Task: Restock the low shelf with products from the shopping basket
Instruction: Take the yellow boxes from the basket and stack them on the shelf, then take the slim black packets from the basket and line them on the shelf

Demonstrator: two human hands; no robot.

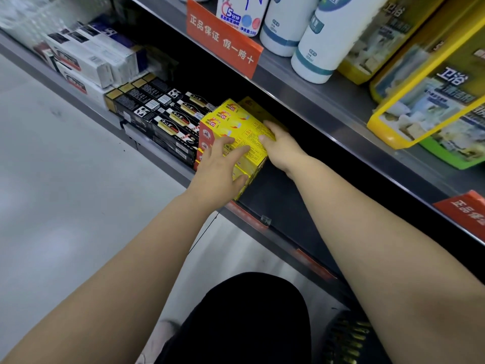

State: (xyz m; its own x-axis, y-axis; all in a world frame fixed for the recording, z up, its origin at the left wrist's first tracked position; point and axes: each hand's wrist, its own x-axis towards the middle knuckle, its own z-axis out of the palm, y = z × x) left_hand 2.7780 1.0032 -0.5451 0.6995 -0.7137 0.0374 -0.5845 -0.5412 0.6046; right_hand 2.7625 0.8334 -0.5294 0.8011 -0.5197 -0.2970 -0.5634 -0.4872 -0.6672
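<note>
White cardboard cartons (86, 61) are stacked at the left end of the low metal shelf (278, 203). Long black-and-gold cartons (157, 114) are laid just beside them, printed faces turned up, probably so that they can be read. Touching these, the yellow printed cardboard boxes (236, 132) are piled at the shelf's front edge. The left hand (219, 166) is laid over the pile with fingers spread and nearly straight and the thumb set against its near end, seemingly to keep the pile square. The right hand (282, 148) is placed at the pile's right side, its fingers bent over the top box's edge and holding it; the thumb is hidden. Bare shelf to the right is judged to be room for further stock. The dark plastic shopping basket (346, 340) is seen at lower right.
</note>
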